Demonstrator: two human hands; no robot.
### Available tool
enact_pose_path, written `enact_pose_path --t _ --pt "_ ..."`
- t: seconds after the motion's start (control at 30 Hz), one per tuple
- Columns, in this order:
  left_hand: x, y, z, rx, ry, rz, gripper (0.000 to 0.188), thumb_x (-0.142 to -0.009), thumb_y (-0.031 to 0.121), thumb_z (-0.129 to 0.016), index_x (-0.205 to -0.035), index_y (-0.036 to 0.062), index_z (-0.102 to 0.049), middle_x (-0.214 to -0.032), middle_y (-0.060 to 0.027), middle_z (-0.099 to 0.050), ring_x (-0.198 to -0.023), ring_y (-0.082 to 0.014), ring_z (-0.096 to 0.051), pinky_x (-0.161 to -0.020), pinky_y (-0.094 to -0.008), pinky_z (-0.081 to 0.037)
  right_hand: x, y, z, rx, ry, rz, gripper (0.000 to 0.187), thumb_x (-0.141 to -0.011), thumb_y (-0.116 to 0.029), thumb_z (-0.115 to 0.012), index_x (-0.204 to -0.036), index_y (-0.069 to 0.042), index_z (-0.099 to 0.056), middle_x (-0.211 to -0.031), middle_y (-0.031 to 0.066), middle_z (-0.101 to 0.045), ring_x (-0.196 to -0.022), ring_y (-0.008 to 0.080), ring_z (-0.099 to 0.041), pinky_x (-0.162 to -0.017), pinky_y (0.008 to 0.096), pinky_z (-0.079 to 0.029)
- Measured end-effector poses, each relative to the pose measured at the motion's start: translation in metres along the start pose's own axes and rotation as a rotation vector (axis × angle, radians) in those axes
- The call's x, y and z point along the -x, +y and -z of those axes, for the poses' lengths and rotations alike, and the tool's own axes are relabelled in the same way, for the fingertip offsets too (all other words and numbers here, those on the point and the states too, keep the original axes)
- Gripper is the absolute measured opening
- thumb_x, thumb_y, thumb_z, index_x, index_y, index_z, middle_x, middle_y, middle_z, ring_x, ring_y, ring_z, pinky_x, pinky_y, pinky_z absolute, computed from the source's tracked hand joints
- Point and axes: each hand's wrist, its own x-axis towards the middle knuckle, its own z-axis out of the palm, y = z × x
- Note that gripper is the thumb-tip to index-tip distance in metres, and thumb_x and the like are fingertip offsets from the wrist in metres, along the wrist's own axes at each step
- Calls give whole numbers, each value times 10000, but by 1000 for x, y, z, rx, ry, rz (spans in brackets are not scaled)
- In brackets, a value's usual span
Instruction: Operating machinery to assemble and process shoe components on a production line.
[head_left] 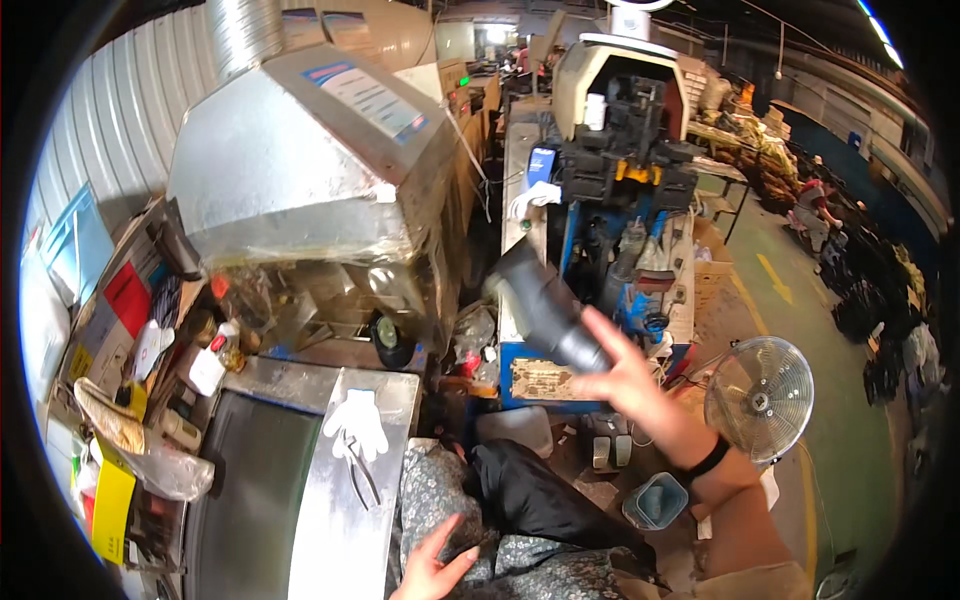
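My right hand (620,365) reaches forward at the centre, its fingers wrapped round the near end of what looks like a black boot (545,310). Motion smears the boot, so its details do not show. It is held tilted in the air, in front of a blue-framed machine (625,200) with black pads. Low in the view, my left hand (437,568) is near my lap with thumb and fingers apart, holding nothing. Left of my lap, pliers (357,478) lie against a white glove (357,422) on a bare metal tabletop (335,540).
A dark conveyor belt (245,490) runs beside the metal top, below a metal hood (300,150). Cluttered shelving stands at the left. A floor fan (760,400) and a blue-rimmed bin (657,500) are on the right. Farther back, a person (815,210) bends near black bags.
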Motion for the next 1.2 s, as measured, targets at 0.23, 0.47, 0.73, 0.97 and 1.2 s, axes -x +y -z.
enact_pose_path --t 0.23,0.47,0.73,0.97,1.2 --pt "56 -110 7 -133 109 229 390 -932 177 -640 -1277 4 -585 -1141 -166 -679 -1028 -228 -656 -888 -324 -516 -103 7 164 1043 620 -88 833 -597 -189 -732 -1391 -314 -516 -1516 291 -280 -1130 445 -569 -1009 420 -446" --pt "48 -89 -10 -269 258 249 326 -930 227 -628 -1192 33 -649 -1043 -154 -705 -955 -236 -674 -844 -335 -520 -138 8 191 1188 489 -291 835 -637 -231 -738 -1416 -371 -474 -1551 252 -242 -1204 499 -500 -1049 443 -414" --pt "42 -72 -27 -461 218 197 311 -925 232 -607 -1177 58 -662 -985 -185 -703 -920 -303 -683 -831 -372 -526 -117 38 164 1357 481 -369 802 -749 -397 -713 -1471 -369 -367 -1565 228 -201 -1203 486 -471 -997 480 -453" --pt "42 -54 -34 -536 235 252 366 -912 289 -616 -1208 77 -652 -985 -207 -699 -908 -326 -685 -811 -397 -530 -130 49 160 1395 595 -213 727 -776 -420 -687 -1444 -358 -408 -1532 248 -256 -1185 471 -472 -983 489 -450" --pt "63 -83 3 -529 317 102 292 -896 207 -636 -1122 23 -658 -1060 -187 -682 -1005 -337 -657 -864 -396 -528 -148 69 189 1295 385 44 702 -797 -363 -701 -1442 -235 -453 -1356 238 -511 -1258 372 -490 -1054 472 -395"
